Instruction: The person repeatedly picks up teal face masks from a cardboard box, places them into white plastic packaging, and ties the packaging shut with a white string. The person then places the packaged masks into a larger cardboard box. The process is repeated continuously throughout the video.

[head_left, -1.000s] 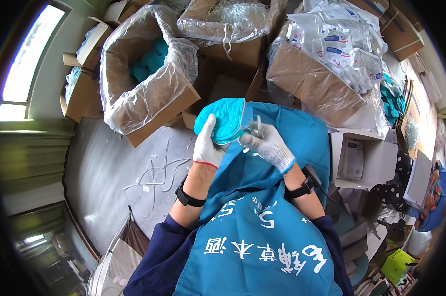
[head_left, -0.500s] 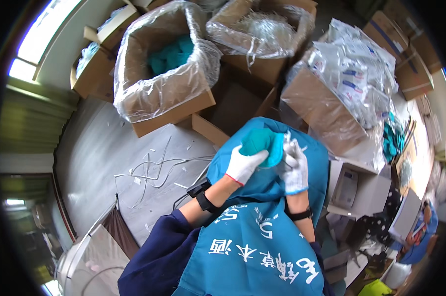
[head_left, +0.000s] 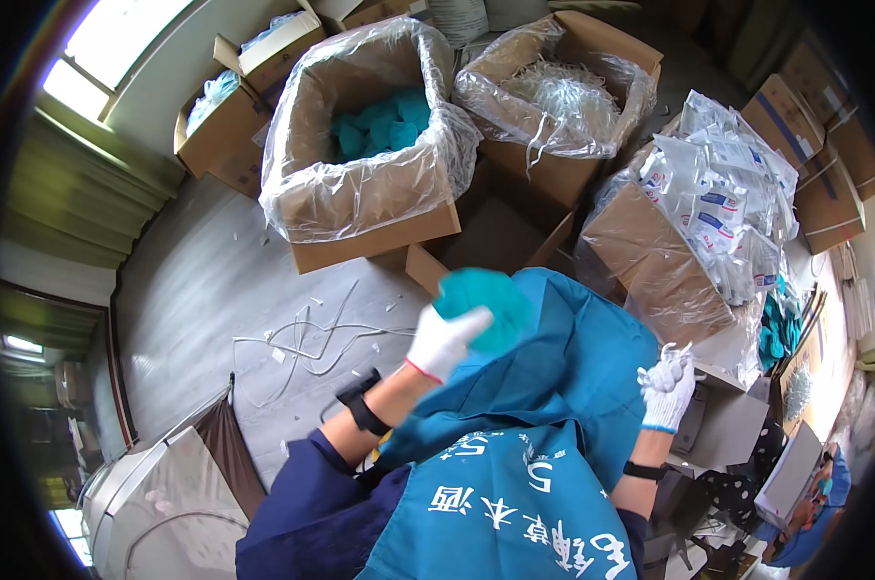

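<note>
Cloth, teal and blurred, is clamped in the left hand above the blue apron; the right hand curls well apart at right, contents unclear.

I count one teal cloth piece, two white gloves, two black wrist straps and one blue apron. There are three plastic-lined brown cartons and, among them, one plain open carton. Near one window, at least two smaller cartons are visible. At the right I see one white box. The silvery packets overlap, so their exact number I cannot tell
</note>
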Available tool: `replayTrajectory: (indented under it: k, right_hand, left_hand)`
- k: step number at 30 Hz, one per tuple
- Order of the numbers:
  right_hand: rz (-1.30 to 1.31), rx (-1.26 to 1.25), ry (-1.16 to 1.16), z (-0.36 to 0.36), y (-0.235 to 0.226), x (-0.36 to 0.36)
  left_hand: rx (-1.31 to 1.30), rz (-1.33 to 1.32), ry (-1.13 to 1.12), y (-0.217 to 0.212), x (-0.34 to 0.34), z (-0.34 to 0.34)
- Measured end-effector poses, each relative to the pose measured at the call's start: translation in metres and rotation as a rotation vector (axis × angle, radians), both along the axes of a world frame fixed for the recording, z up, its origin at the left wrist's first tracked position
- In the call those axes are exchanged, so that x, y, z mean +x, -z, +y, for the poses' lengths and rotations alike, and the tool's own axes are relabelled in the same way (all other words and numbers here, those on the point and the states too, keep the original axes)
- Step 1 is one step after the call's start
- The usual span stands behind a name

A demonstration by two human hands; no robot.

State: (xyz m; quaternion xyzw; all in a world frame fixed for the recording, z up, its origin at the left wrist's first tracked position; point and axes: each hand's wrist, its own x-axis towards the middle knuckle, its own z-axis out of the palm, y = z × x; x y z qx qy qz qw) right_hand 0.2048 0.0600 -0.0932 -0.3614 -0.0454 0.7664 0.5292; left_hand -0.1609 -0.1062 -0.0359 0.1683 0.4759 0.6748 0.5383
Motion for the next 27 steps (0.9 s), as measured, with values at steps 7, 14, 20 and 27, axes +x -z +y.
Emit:
replayTrajectory:
  k: [7, 14, 20, 27]
  right_hand:
    - [0.145, -0.182, -0.028, -0.071, 0.029, -0.002]
    - [0.378, -0.051, -0.142, -0.072, -0.017, -0.025]
    - [0.528, 0.081, -0.216, -0.05, -0.049, -0.014]
    - [0.723, 0.074, -0.263, -0.055, -0.054, -0.022]
  left_hand:
    - [0.031, 0.261, -0.499, -0.008, -0.244, 0.091]
    - [0.031, 0.037, -0.021, 0.092, -0.189, 0.11]
    - [0.122, 0.587, 0.542, 0.035, 0.035, 0.098]
    - [0.25, 0.62, 0.87, 0.014, 0.121, 0.093]
